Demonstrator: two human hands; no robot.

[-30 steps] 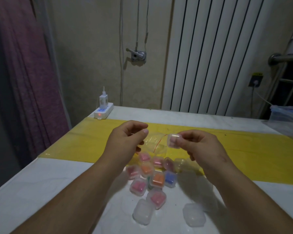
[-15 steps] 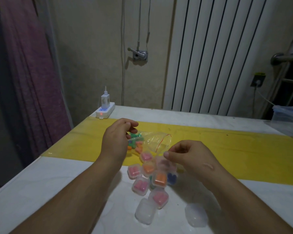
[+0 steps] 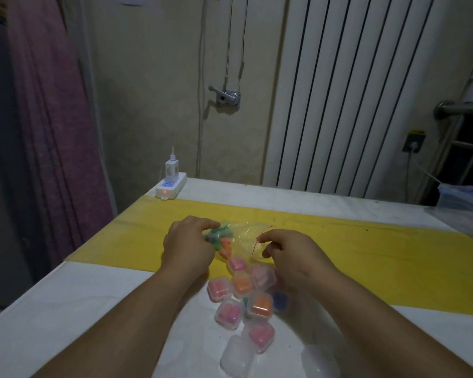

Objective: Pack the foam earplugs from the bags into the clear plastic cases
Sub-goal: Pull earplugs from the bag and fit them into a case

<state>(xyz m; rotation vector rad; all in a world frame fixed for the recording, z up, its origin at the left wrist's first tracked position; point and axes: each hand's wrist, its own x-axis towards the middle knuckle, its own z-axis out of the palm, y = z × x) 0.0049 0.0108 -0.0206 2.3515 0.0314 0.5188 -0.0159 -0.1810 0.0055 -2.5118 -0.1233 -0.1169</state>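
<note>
A clear zip bag with a red seal line lies on the yellow strip and holds green and orange foam earplugs at its left end. My left hand is curled around that filled end. My right hand pinches the bag's open edge by the red line. Just in front of the hands sits a cluster of small clear cases filled with pink, orange and blue earplugs. Two empty clear cases lie nearest to me.
The white table has a yellow strip across it. A white power strip with a charger stands at the far left corner. A plastic-covered box sits at the right edge. A radiator and a wall stand behind.
My right hand set the clear case it held down into the cluster and moved to the bag's edge. Both hands dropped to the table, and my left hand closed on the bag's filled end.
</note>
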